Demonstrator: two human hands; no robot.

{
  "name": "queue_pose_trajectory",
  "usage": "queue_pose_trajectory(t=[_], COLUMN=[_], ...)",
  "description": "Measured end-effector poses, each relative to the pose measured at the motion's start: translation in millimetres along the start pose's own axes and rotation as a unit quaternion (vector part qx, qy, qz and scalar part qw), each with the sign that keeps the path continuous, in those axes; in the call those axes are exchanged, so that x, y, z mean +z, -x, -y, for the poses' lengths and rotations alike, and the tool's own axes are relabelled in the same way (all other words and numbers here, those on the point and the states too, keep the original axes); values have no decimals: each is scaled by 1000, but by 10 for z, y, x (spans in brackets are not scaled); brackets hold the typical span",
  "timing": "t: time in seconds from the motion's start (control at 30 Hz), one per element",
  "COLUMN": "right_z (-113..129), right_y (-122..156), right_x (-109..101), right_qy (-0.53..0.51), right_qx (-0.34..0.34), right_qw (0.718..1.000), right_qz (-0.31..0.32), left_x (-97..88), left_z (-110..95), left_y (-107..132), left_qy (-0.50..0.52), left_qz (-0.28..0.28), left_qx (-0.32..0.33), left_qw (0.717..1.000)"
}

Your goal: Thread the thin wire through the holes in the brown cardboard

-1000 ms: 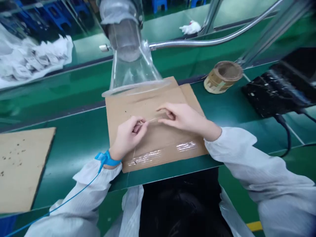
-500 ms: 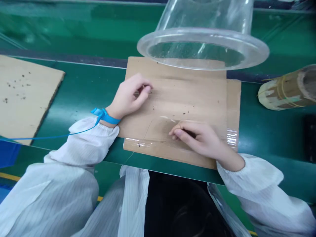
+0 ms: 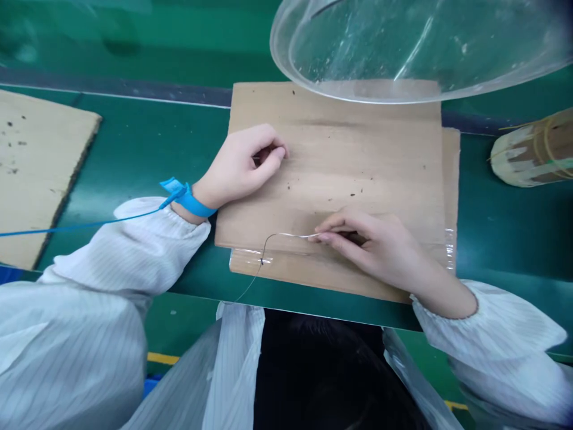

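Note:
My right hand point(image 3: 371, 242) pinches one end of a thin wire point(image 3: 286, 236) that curves left across a brown cardboard sheet point(image 3: 340, 161) and runs off its near edge. My left hand point(image 3: 242, 164) rests on the sheet's left part with fingers curled closed; what is inside them is hidden. A blue wrist strap point(image 3: 188, 200) with a blue cord is on my left wrist. Both arms are in white sleeves.
A clear plastic funnel hood point(image 3: 412, 54) hangs over the far edge of the cardboard. A roll of tape point(image 3: 532, 155) lies at the right on the green bench point(image 3: 143, 149). A second cardboard sheet point(image 3: 36, 173) with dark specks lies at the left.
The view has tilted down over the bench. My hands have moved apart: the left went to the sheet's left part, the right came nearer, drawing the wire out along the cardboard.

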State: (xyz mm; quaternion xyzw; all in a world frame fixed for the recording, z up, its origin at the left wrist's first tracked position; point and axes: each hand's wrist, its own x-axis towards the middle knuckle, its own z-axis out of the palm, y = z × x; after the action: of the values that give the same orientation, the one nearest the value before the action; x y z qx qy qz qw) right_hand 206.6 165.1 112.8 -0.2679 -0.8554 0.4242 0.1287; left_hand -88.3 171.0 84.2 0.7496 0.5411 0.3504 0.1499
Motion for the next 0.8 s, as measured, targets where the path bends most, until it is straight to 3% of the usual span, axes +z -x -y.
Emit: queue_pose_trajectory(t=[0.17, 0.37, 0.8], right_z=[-79, -120, -113], right_y=[-15, -22, -8], right_x=[-14, -18, -40], right_qy=[22, 47, 84], right_qx=[-36, -58, -55], right_qw=[998, 997, 994], right_qz=[-39, -13, -50], left_x=[32, 26, 35], left_z=[5, 4, 44], left_y=[-22, -34, -34], left_qy=[21, 15, 18], left_qz=[5, 26, 26], left_qx=[7, 10, 17], left_qw=[1000, 1000, 999])
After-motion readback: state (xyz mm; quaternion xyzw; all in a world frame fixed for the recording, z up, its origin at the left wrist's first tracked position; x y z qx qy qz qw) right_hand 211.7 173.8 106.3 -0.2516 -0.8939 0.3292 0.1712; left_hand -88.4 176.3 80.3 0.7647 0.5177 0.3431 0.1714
